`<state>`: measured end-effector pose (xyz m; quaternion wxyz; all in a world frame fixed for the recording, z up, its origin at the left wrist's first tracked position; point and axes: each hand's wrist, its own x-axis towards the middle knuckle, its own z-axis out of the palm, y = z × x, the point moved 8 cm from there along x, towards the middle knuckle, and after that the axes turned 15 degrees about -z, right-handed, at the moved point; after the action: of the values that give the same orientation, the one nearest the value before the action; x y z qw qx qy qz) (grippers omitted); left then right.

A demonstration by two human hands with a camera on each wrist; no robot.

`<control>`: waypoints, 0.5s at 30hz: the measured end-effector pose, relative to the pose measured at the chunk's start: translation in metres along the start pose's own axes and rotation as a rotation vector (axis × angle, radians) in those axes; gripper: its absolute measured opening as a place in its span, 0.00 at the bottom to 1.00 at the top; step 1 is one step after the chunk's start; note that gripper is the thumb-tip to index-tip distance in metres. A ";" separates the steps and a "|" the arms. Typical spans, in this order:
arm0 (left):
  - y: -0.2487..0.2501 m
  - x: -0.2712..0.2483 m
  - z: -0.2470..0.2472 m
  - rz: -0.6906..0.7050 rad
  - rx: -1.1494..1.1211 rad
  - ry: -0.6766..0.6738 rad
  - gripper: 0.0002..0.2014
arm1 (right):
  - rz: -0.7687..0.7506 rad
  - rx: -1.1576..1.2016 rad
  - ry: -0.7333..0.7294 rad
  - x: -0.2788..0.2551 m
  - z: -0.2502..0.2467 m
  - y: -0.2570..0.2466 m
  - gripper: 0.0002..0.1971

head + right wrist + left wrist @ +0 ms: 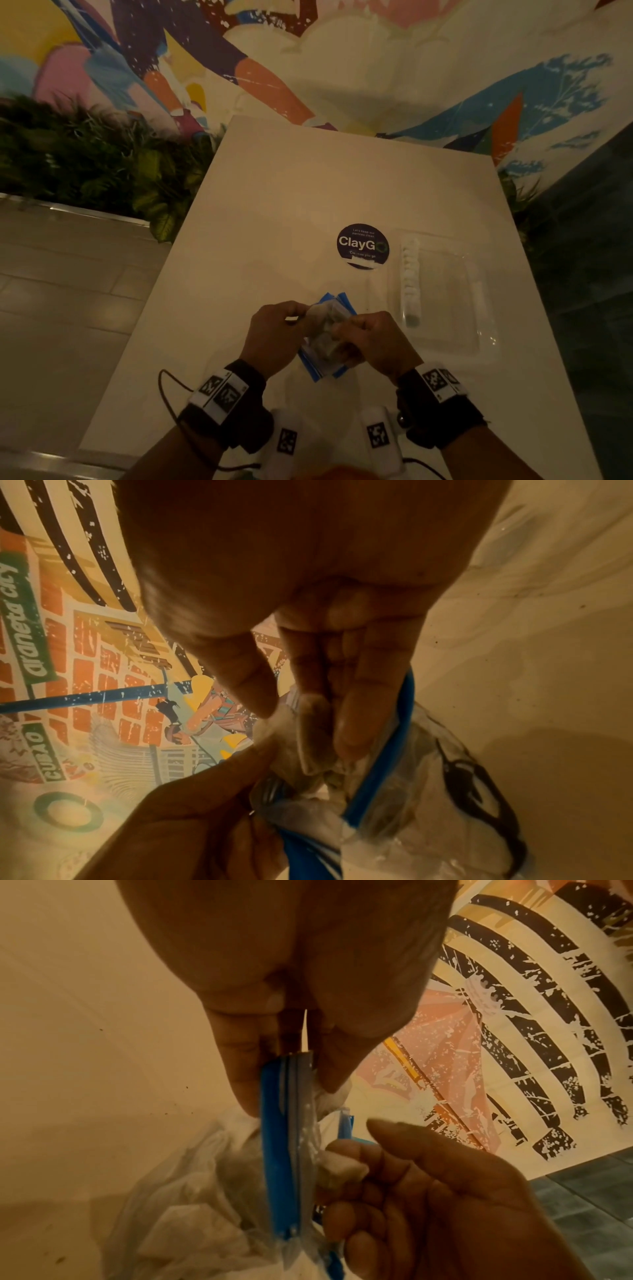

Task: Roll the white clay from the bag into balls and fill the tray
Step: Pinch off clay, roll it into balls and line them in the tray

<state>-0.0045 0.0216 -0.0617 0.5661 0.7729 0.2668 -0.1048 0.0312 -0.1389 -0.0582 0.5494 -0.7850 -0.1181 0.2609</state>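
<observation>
A clear zip bag (323, 342) with a blue seal strip (277, 1164) is held up over the near part of the white table (274, 212). My left hand (301, 318) pinches the bag's blue rim (284, 1069) between thumb and fingers. My right hand (342, 332) reaches into the bag's mouth and pinches a lump of white clay (342, 1169). In the right wrist view the right hand (301, 718) has its fingertips closed on that pale lump, with the bag (428, 777) hanging below. A clear plastic tray (479, 346) lies to the right, with a row of several white clay balls (411, 270) along its left side.
A round dark "ClayGo" sticker (363, 246) sits on the table left of the tray. Green plants (102, 171) stand beyond the table's left edge. A painted mural wall (342, 51) rises behind. Tiled floor (51, 291) lies to the left.
</observation>
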 end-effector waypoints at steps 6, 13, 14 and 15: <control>0.006 -0.003 -0.001 0.012 -0.002 -0.006 0.09 | -0.008 -0.031 0.050 0.000 -0.004 0.004 0.06; 0.005 -0.001 -0.002 -0.005 -0.037 0.005 0.10 | -0.041 0.143 0.003 -0.001 -0.001 -0.002 0.07; 0.004 -0.001 -0.002 -0.020 -0.057 0.000 0.10 | -0.045 0.157 0.003 -0.001 0.000 -0.003 0.04; 0.003 -0.001 -0.002 -0.036 -0.076 -0.004 0.09 | -0.043 0.183 0.010 -0.001 0.000 -0.004 0.01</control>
<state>-0.0037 0.0221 -0.0582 0.5934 0.7458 0.2833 -0.1065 0.0304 -0.1378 -0.0544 0.6249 -0.7301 -0.1076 0.2548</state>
